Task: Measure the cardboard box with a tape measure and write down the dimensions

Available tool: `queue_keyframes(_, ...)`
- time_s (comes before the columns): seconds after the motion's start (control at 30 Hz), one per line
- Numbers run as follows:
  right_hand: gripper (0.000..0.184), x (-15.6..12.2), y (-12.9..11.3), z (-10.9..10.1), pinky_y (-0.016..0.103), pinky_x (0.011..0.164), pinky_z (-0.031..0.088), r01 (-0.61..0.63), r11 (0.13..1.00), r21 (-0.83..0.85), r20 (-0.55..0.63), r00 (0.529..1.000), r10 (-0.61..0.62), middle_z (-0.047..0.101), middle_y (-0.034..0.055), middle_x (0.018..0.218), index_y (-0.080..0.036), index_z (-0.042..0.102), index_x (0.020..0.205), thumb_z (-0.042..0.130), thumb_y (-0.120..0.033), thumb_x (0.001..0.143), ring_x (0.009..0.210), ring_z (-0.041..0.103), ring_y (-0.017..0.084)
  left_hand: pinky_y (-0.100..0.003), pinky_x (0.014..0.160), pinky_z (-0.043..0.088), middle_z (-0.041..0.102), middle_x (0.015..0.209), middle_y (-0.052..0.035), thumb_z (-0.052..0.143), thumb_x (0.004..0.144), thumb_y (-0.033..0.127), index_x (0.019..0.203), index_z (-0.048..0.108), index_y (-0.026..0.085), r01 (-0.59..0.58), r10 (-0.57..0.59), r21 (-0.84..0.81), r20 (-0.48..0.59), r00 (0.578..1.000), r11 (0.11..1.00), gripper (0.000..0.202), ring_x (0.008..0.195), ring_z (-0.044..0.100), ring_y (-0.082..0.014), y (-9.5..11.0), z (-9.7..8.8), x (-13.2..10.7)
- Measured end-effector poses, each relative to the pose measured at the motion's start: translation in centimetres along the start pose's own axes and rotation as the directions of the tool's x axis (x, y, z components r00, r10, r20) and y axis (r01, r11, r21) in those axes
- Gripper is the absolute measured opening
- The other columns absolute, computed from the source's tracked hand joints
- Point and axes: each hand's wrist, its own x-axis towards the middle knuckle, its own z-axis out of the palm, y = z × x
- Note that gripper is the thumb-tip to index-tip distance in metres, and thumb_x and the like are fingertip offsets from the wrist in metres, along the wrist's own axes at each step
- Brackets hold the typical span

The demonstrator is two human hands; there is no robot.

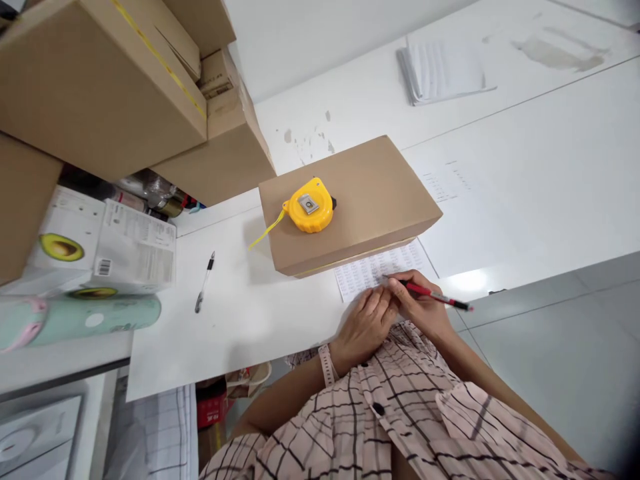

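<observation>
My right hand (417, 303) grips a red pen (435, 295) with its tip on a printed sheet of paper (373, 270) at the white table's near edge. My left hand (367, 323) lies beside it with fingers loosely curled, resting on the same sheet and holding nothing I can see. Just beyond the sheet stands a brown cardboard box (365, 200), partly covering the paper. A yellow tape measure (309, 205) lies on top of the box, its yellow tape end hanging over the left edge.
A black-and-silver pen (204, 283) lies on the white table (235, 320) to the left. Stacked cardboard boxes (115, 87), a white avocado-print box (100, 247) and a mint-green bottle (90, 320) crowd the left side. A paper stack (443, 70) lies far right.
</observation>
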Motion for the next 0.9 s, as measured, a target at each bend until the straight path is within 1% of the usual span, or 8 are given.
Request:
queue_keyframes(0.07,0.031,0.3,0.3,0.0,0.032,0.062,0.052,0.009,0.999,-0.032,-0.032,0.999,-0.01,0.065,0.0014,0.072,-0.023,0.061,0.085,0.062,-0.053,0.094,0.067,0.062,0.018,-0.043,0.119,0.039,0.053,0.153,-0.0182,0.038,0.106,0.021,0.147,0.05,0.005,-0.004,0.004,0.015,-0.003,1.0,1.0,0.045,0.142,0.051,-0.027,0.0,-0.1,0.0)
queue_keyframes(0.13,0.03,0.5,0.6,0.0,0.031,0.059,0.05,0.039,0.998,-0.049,-0.047,0.998,-0.041,0.064,0.0009,0.074,-0.023,0.06,0.089,0.061,-0.053,0.094,0.064,0.06,0.017,-0.042,0.118,0.04,0.053,0.153,-0.0178,0.038,0.106,0.021,0.148,0.049,0.006,-0.004,0.005,0.016,-0.006,1.0,1.0,0.045,0.142,0.05,-0.0269,0.0,-0.1,0.0)
queue_keyframes(0.23,0.028,0.7,0.8,0.0,0.033,0.063,0.053,0.066,0.994,-0.093,-0.058,0.996,-0.071,0.067,0.0023,0.08,-0.023,0.06,0.092,0.065,-0.051,0.091,0.069,0.064,0.019,-0.042,0.118,0.04,0.054,0.152,-0.0183,0.038,0.106,0.021,0.148,0.049,0.006,0.002,-0.002,-0.005,-0.009,1.0,1.0,0.046,0.142,0.05,-0.0266,0.0,0.2,0.0)
queue_keyframes(0.33,0.029,0.7,0.8,0.1,0.033,0.062,0.052,0.025,0.987,-0.158,-0.092,0.995,-0.04,0.064,0.0003,0.07,-0.024,0.057,0.08,0.067,-0.05,0.09,0.064,0.062,0.018,-0.041,0.118,0.04,0.056,0.15,-0.0169,0.038,0.106,0.02,0.147,0.05,0.007,0.011,-0.011,-0.017,-0.02,1.0,1.0,0.046,0.142,0.051,-0.0259,0.1,0.4,0.0)
queue_keyframes(0.43,0.033,0.5,0.5,0.2,0.031,0.054,0.046,0.016,0.981,-0.194,-0.115,0.993,-0.039,0.056,-0.0026,0.059,-0.026,0.049,0.071,0.065,-0.047,0.09,0.054,0.054,0.016,-0.041,0.118,0.04,0.058,0.149,-0.0156,0.037,0.106,0.019,0.146,0.052,0.007,0.023,-0.023,-0.012,-0.067,0.997,1.0,0.045,0.14,0.052,-0.0252,0.1,0.6,-0.1)
queue_keyframes(0.53,0.033,0.4,0.1,0.3,0.031,0.052,0.043,0.03,0.979,-0.203,-0.1,0.994,-0.051,0.054,-0.0031,0.057,-0.026,0.047,0.07,0.063,-0.046,0.091,0.052,0.051,0.016,-0.041,0.117,0.041,0.061,0.146,-0.0144,0.036,0.106,0.019,0.143,0.055,0.007,0.026,-0.027,-0.008,-0.12,0.992,1.0,0.044,0.138,0.054,-0.0251,0.1,0.7,-0.2)
queue_keyframes(0.7,0.033,0.5,-0.2,0.3,0.032,0.054,0.044,0.047,0.976,-0.211,-0.074,0.995,-0.064,0.054,-0.0029,0.058,-0.026,0.049,0.07,0.062,-0.047,0.092,0.053,0.051,0.016,-0.042,0.116,0.041,0.06,0.147,-0.0154,0.037,0.106,0.019,0.143,0.055,0.008,0.011,-0.012,-0.017,-0.075,0.997,1.0,0.043,0.138,0.054,-0.0258,0.0,0.7,-0.1)
queue_keyframes(0.9,0.031,0.5,0.3,0.3,0.03,0.054,0.044,0.071,0.973,-0.218,-0.073,0.993,-0.088,0.055,-0.0032,0.059,-0.025,0.05,0.073,0.063,-0.045,0.092,0.053,0.052,0.015,-0.041,0.116,0.041,0.059,0.148,-0.0152,0.039,0.106,0.019,0.143,0.055,0.008,0.01,-0.01,-0.004,-0.069,0.998,1.0,0.042,0.138,0.054,-0.0255,0.0,0.6,0.0)
